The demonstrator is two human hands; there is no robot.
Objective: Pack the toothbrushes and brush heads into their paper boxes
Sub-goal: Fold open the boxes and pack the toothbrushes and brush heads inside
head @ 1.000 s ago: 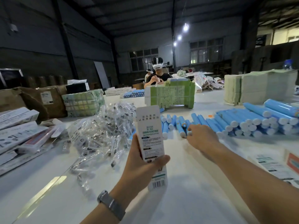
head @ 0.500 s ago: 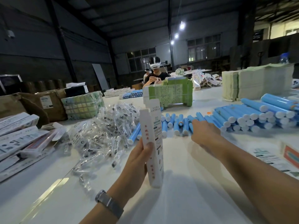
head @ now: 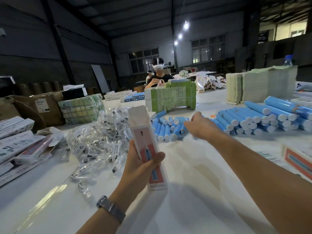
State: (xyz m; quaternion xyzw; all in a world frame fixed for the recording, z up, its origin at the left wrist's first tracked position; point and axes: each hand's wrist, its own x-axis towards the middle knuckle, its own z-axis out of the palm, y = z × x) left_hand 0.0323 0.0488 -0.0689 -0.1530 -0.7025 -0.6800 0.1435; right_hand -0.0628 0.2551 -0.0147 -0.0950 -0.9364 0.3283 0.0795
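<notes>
White paper box (head: pixel 146 146) with a pink-red front panel is standing tilted, top flap open, in the person's left hand (head: pixel 140 163); thumb is curling across the front, fingers wrapping behind, so the hand is gripping the box near its lower half. Right hand (head: pixel 200 124) is reaching to the far side over the row of blue toothbrush tubes (head: pixel 166 126) lying on the white table (head: pixel 194 191); its fingers are pointing down at the tubes, but whether they are pinching one cannot be told. A bigger stack of blue tubes (head: pixel 263 115) is lying to the right. Clear-bagged brush heads (head: pixel 99 134) are piling up left of the box. Flat printed boxes (head: pixel 18 142) are lying at the far left edge. Green cartons (head: pixel 170 97) are standing far behind the tubes, another person sitting beyond them.
</notes>
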